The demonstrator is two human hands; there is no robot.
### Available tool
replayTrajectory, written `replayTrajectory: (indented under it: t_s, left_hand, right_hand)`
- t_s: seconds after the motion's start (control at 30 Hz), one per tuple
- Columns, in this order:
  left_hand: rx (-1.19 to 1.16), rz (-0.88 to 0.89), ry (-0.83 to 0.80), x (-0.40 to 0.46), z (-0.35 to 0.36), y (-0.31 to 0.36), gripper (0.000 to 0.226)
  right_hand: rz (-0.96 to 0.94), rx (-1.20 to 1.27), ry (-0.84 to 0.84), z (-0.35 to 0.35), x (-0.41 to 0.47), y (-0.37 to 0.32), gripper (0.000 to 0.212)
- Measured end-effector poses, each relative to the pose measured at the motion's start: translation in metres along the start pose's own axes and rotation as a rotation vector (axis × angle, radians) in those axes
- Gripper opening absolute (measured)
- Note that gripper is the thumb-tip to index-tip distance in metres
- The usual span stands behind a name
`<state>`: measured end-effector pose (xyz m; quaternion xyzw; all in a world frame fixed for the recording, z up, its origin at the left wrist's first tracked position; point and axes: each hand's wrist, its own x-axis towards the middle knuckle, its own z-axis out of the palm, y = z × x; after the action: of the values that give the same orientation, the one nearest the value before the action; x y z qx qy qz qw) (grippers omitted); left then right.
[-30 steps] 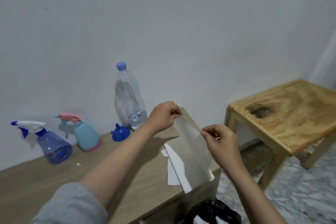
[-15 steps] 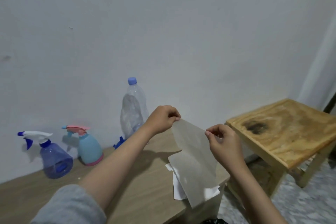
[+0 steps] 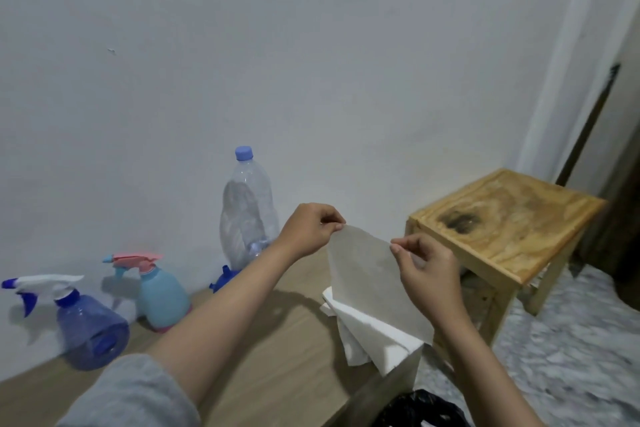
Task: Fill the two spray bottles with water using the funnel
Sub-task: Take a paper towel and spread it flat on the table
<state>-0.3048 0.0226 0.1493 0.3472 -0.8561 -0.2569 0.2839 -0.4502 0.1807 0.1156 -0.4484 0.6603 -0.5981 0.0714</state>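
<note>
Fingers: the left hand [image 3: 309, 230] pinches the upper left corner of a thin grey paper sheet [image 3: 372, 282] between thumb and curled fingers; the right hand [image 3: 427, 274] pinches the sheet's upper right edge the same way. The sheet hangs between both hands, its lower part draping over white folded tissues [image 3: 367, 340] that lie at the right end of the table [image 3: 277, 357].

Task items, none in hand: the blue funnel [image 3: 223, 281] sits on the table at the foot of the clear water bottle [image 3: 247, 215], largely hidden behind the left forearm. The water bottle stands upright against the wall, blue cap on. The light blue spray bottle [image 3: 161, 298] with pink trigger stands just left of the funnel; the dark blue spray bottle [image 3: 88, 333] with white trigger stands further left, near it but apart. Both trigger heads are in place.

Progress: how much water either sprayer or the supply bottle holds cannot be read with confidence. With heads on, supply capped and funnel set aside, filling is either not begun or already finished; the paper suggests wiping, but this is judgement only.

Surroundings: a wooden stool [image 3: 502, 218] with a dark stain stands right of the table; a black bag [image 3: 420, 409] lies on the floor below.
</note>
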Motion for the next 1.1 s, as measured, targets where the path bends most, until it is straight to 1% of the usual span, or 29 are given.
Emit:
replayTrajectory:
  t_s: [0.07, 0.13, 0.2, 0.33, 0.43, 0.57, 0.7, 0.9, 1.0, 1.1]
  left_hand:
    - [-0.009, -0.014, -0.007, -0.009, -0.005, -0.007, 0.010]
    - [-0.010, -0.040, -0.013, -0.021, -0.013, -0.017, 0.010]
    - [-0.008, -0.084, -0.003, -0.035, -0.023, -0.032, 0.010]
    - [0.009, -0.210, 0.070, -0.076, -0.040, -0.063, 0.013]
    - [0.027, -0.310, 0.115, -0.115, -0.054, -0.087, 0.015]
    - [0.059, -0.426, 0.196, -0.169, -0.076, -0.112, 0.014]
    - [0.118, -0.500, 0.205, -0.228, -0.108, -0.136, 0.016]
    - [0.130, -0.602, 0.219, -0.334, -0.174, -0.178, 0.019]
    - [0.174, -0.635, 0.219, -0.391, -0.207, -0.202, 0.021]
    - [0.225, -0.695, 0.215, -0.442, -0.232, -0.225, 0.021]
  right_hand:
    - [0.070, 0.093, -0.078, 0.008, -0.011, 0.000, 0.007]
    - [0.097, 0.173, -0.163, 0.019, -0.023, -0.002, 0.011]
    - [0.086, 0.211, -0.228, 0.034, -0.035, -0.004, 0.014]
    - [0.058, 0.221, -0.318, 0.068, -0.059, -0.006, 0.013]
    - [0.001, 0.240, -0.413, 0.097, -0.081, -0.010, 0.017]
    - [-0.141, 0.181, -0.610, 0.133, -0.121, -0.023, 0.021]
    - [-0.236, 0.143, -0.744, 0.168, -0.168, -0.045, 0.028]
    - [-0.207, 0.133, -0.924, 0.230, -0.261, -0.103, 0.049]
    - [-0.216, 0.084, -1.026, 0.268, -0.312, -0.128, 0.050]
    - [-0.200, 0.071, -1.094, 0.299, -0.360, -0.150, 0.052]
